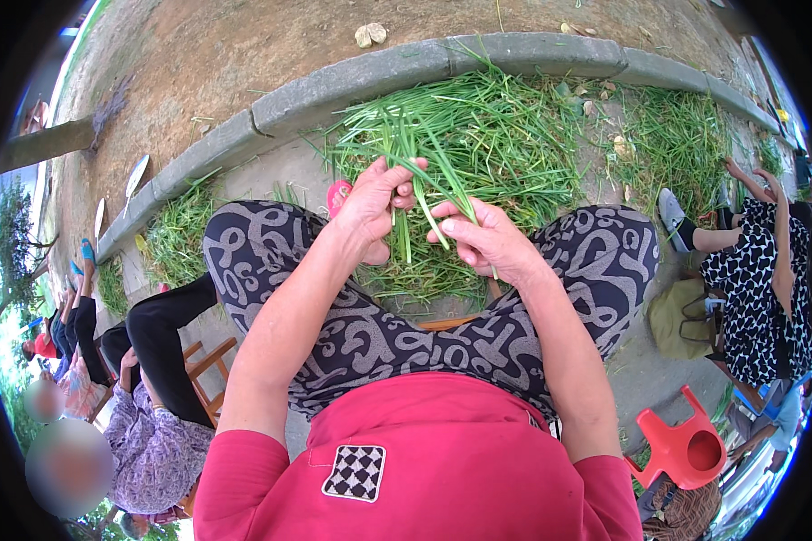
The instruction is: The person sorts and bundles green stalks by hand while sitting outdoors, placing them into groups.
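Observation:
Long green leafy stalks with pale ends, like garlic chives, are in both hands above my knees. My left hand [379, 203] grips a small bunch [400, 145], its cut pale ends hanging below the fingers. Close by on the right, my right hand [480, 237] pinches a few stalks [450, 179] between thumb and fingers, their leaves crossing towards the other bunch. Beneath and beyond both hands, a large heap of the same green stalks [514, 135] lies on the pavement, reaching the stone kerb.
A curved stone kerb [352, 81] borders bare soil. More greens [677, 135] lie at the right, near a seated person in a patterned dress [751, 284] and an olive bag [683, 318]. A red plastic stool [677, 439] is at lower right. Another person [155, 439] sits at left beside a wooden chair [210, 372].

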Demonstrator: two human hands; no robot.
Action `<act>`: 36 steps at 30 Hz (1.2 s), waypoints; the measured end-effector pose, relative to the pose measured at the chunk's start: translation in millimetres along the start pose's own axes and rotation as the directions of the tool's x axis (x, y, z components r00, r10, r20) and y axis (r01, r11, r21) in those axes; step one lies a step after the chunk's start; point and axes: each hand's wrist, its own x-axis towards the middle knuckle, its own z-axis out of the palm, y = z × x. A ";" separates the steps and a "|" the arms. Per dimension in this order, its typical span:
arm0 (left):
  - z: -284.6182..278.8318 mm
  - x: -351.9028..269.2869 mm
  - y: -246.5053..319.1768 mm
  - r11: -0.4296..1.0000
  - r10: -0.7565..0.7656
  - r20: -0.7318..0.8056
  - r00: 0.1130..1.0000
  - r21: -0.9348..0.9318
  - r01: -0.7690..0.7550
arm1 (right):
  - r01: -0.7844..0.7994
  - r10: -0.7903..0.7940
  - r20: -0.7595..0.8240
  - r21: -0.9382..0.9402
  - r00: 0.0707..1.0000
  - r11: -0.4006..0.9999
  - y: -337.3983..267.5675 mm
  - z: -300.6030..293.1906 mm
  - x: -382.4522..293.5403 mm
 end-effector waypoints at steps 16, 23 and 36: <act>-11.2 2.5 2.6 0.989 -0.087 -0.127 0.988 -0.132 0.070 | 0.658 -0.406 -0.622 0.244 0.670 0.712 -16.7 -45.0 -3.7; -18.1 3.2 -1.3 1.000 0.019 -0.161 0.987 -0.017 -0.022 | 0.796 -0.434 -0.729 0.250 0.530 0.551 -21.4 -53.4 -12.3; 7.5 -8.8 8.1 0.997 0.060 0.016 0.998 0.054 -0.060 | 0.560 -0.331 -0.520 0.377 0.787 0.738 -13.0 -43.6 -3.4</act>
